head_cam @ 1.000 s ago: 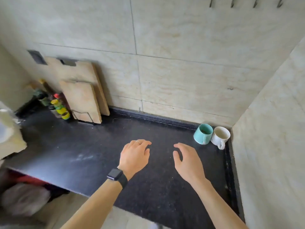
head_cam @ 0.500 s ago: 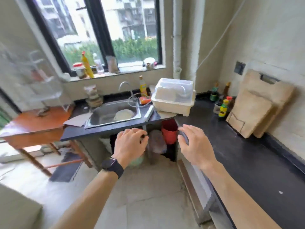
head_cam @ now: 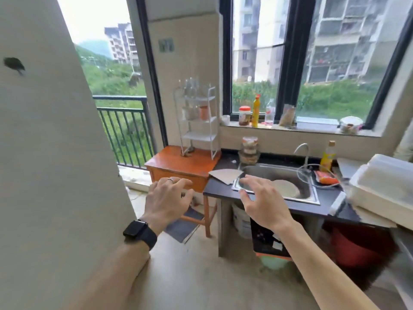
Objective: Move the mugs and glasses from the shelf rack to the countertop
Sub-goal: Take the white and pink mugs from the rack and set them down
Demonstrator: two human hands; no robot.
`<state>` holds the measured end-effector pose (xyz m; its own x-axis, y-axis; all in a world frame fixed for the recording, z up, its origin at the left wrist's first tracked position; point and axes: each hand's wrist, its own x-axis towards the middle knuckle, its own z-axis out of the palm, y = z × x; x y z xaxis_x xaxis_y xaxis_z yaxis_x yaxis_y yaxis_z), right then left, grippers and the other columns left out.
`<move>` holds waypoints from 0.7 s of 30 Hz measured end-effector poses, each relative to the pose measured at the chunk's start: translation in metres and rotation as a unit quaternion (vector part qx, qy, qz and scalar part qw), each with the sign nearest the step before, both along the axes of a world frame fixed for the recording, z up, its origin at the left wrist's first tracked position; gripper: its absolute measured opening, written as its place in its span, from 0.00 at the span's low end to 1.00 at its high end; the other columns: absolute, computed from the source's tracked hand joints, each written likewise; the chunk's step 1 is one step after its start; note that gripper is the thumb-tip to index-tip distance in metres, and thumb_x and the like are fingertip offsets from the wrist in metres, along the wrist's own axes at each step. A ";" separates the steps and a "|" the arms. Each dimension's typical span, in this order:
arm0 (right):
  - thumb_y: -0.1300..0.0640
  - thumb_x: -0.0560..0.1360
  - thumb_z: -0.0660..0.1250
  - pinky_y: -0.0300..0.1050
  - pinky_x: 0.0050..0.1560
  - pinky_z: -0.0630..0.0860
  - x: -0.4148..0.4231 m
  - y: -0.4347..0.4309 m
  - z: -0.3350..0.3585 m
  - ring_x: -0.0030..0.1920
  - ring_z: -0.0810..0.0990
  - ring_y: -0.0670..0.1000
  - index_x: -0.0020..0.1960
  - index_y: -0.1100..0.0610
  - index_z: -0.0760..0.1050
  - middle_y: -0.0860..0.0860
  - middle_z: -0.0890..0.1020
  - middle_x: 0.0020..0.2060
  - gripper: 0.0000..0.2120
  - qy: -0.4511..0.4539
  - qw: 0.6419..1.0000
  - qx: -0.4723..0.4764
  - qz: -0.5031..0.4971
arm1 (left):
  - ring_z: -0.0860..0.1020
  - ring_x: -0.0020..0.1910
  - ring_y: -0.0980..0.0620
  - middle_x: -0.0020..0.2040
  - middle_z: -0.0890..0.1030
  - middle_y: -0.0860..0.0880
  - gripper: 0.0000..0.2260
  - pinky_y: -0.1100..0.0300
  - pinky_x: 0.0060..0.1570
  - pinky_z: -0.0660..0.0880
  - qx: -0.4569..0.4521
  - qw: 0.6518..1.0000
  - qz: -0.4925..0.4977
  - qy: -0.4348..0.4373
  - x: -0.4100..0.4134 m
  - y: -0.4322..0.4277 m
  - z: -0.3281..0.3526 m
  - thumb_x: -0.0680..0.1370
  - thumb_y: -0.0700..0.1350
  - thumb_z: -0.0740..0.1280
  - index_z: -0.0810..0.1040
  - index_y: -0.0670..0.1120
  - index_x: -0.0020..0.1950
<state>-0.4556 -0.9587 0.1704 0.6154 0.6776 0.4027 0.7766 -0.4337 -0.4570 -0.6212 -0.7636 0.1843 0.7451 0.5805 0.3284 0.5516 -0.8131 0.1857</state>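
A white wire shelf rack [head_cam: 197,121] stands on an orange wooden table [head_cam: 181,163] by the window. Clear glasses [head_cam: 190,86] sit blurred on its top tier. On the middle tier are a pale mug [head_cam: 187,113] and an orange-brown mug [head_cam: 203,112]. The lowest tier looks bare. My left hand [head_cam: 166,201] and my right hand [head_cam: 262,202] float in front of me, well short of the rack, fingers spread and holding nothing. The dark countertop [head_cam: 223,189] runs to the right of the table.
A steel sink [head_cam: 277,182] with a plate in it is set in the countertop, with a faucet and yellow bottle behind. A white dish box [head_cam: 384,189] sits at the right. A pale wall [head_cam: 44,153] fills the left. Bottles line the windowsill. Buckets stand under the counter.
My view has swung left from the counter corner with the teal and white mugs, past the sink, to the shelf rack. Both hands stayed empty in front of me.
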 end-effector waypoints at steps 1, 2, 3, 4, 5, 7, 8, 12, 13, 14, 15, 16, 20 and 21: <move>0.50 0.80 0.63 0.47 0.70 0.67 -0.004 0.022 0.001 0.70 0.71 0.50 0.68 0.50 0.75 0.47 0.78 0.67 0.18 0.004 1.000 -0.003 0.000 | 0.73 0.66 0.48 0.66 0.79 0.54 0.17 0.48 0.65 0.67 0.006 1.000 0.006 0.006 -0.004 0.022 0.005 0.79 0.59 0.60 0.76 0.59 0.66; 0.49 0.80 0.62 0.47 0.69 0.68 -0.007 0.043 0.002 0.70 0.71 0.50 0.69 0.49 0.75 0.47 0.78 0.68 0.18 0.006 1.000 -0.005 -0.001 | 0.72 0.67 0.47 0.66 0.78 0.53 0.17 0.48 0.67 0.66 0.013 1.000 0.009 0.009 -0.007 0.044 0.011 0.80 0.59 0.59 0.75 0.59 0.67; 0.49 0.80 0.62 0.47 0.68 0.69 -0.009 0.063 0.004 0.70 0.71 0.50 0.69 0.49 0.75 0.47 0.77 0.68 0.18 0.006 1.000 -0.004 0.000 | 0.72 0.67 0.47 0.66 0.78 0.52 0.18 0.48 0.67 0.65 0.021 1.000 0.012 0.010 -0.009 0.065 0.016 0.80 0.59 0.59 0.74 0.59 0.68; 0.49 0.80 0.62 0.47 0.68 0.68 -0.010 0.081 0.006 0.70 0.71 0.50 0.69 0.49 0.75 0.46 0.77 0.68 0.18 0.006 1.000 -0.004 0.000 | 0.72 0.67 0.47 0.66 0.79 0.52 0.18 0.47 0.67 0.65 0.026 1.000 0.014 0.012 -0.008 0.086 0.020 0.80 0.59 0.58 0.73 0.59 0.69; 0.50 0.80 0.62 0.46 0.68 0.68 -0.008 0.099 0.009 0.70 0.71 0.50 0.69 0.48 0.75 0.46 0.77 0.68 0.17 0.004 1.000 -0.004 0.001 | 0.72 0.68 0.47 0.66 0.79 0.51 0.19 0.47 0.67 0.65 0.028 0.999 0.016 0.013 -0.006 0.106 0.024 0.80 0.59 0.58 0.73 0.59 0.69; 0.50 0.80 0.62 0.45 0.68 0.67 -0.001 0.133 0.013 0.70 0.71 0.49 0.68 0.48 0.75 0.46 0.77 0.68 0.17 -0.002 1.000 -0.011 0.002 | 0.71 0.68 0.47 0.67 0.78 0.51 0.20 0.46 0.67 0.66 0.024 0.999 0.022 0.017 0.001 0.144 0.028 0.79 0.60 0.57 0.71 0.59 0.70; 0.49 0.80 0.62 0.45 0.68 0.67 0.004 0.150 0.016 0.70 0.71 0.49 0.68 0.48 0.75 0.46 0.78 0.68 0.17 -0.006 1.000 -0.013 0.003 | 0.71 0.68 0.46 0.68 0.77 0.51 0.20 0.46 0.67 0.66 0.022 0.999 0.023 0.019 0.007 0.163 0.029 0.79 0.60 0.57 0.71 0.60 0.70; 0.48 0.80 0.62 0.48 0.68 0.69 0.032 0.212 0.022 0.70 0.71 0.49 0.68 0.47 0.74 0.45 0.78 0.66 0.17 -0.017 1.000 -0.010 0.006 | 0.72 0.68 0.46 0.69 0.76 0.50 0.20 0.45 0.67 0.67 0.020 0.999 0.021 0.014 0.040 0.231 0.030 0.79 0.60 0.58 0.71 0.60 0.71; 0.48 0.80 0.61 0.49 0.68 0.69 0.041 0.227 0.022 0.70 0.70 0.48 0.68 0.47 0.74 0.45 0.78 0.67 0.17 -0.020 1.000 -0.009 0.006 | 0.71 0.69 0.46 0.69 0.76 0.50 0.21 0.45 0.67 0.67 0.017 1.000 0.021 0.014 0.051 0.246 0.029 0.79 0.60 0.58 0.71 0.60 0.71; 0.48 0.80 0.61 0.49 0.69 0.69 0.051 0.243 0.021 0.71 0.70 0.48 0.69 0.47 0.73 0.45 0.77 0.67 0.17 -0.023 1.000 -0.010 0.006 | 0.71 0.69 0.46 0.70 0.76 0.50 0.21 0.45 0.67 0.66 0.013 1.000 0.021 0.015 0.062 0.262 0.028 0.79 0.60 0.58 0.70 0.60 0.72; 0.47 0.80 0.61 0.49 0.69 0.69 0.063 0.259 0.020 0.71 0.69 0.48 0.69 0.47 0.73 0.44 0.77 0.68 0.18 -0.027 1.000 -0.008 0.005 | 0.71 0.69 0.46 0.70 0.76 0.50 0.21 0.45 0.68 0.66 0.011 1.000 0.020 0.014 0.074 0.278 0.027 0.79 0.60 0.58 0.70 0.60 0.72; 0.47 0.80 0.61 0.48 0.70 0.69 0.075 0.275 0.019 0.72 0.69 0.48 0.69 0.47 0.73 0.44 0.76 0.69 0.18 -0.030 1.000 -0.006 0.003 | 0.70 0.70 0.46 0.70 0.75 0.51 0.21 0.46 0.68 0.66 0.010 1.000 0.019 0.012 0.086 0.293 0.025 0.79 0.60 0.58 0.70 0.60 0.72; 0.46 0.80 0.61 0.48 0.70 0.68 0.134 0.342 0.014 0.72 0.69 0.48 0.70 0.47 0.73 0.45 0.75 0.70 0.19 -0.033 0.999 -0.005 0.000 | 0.69 0.71 0.48 0.70 0.75 0.52 0.20 0.48 0.69 0.65 0.008 1.000 0.016 0.000 0.140 0.356 0.018 0.80 0.59 0.58 0.70 0.61 0.72; 0.46 0.80 0.61 0.48 0.71 0.68 0.149 0.358 0.015 0.72 0.69 0.49 0.70 0.47 0.73 0.46 0.75 0.70 0.19 -0.030 1.000 -0.009 -0.002 | 0.69 0.71 0.48 0.70 0.75 0.52 0.20 0.48 0.69 0.65 0.004 1.000 0.016 0.001 0.154 0.372 0.019 0.80 0.59 0.58 0.70 0.61 0.72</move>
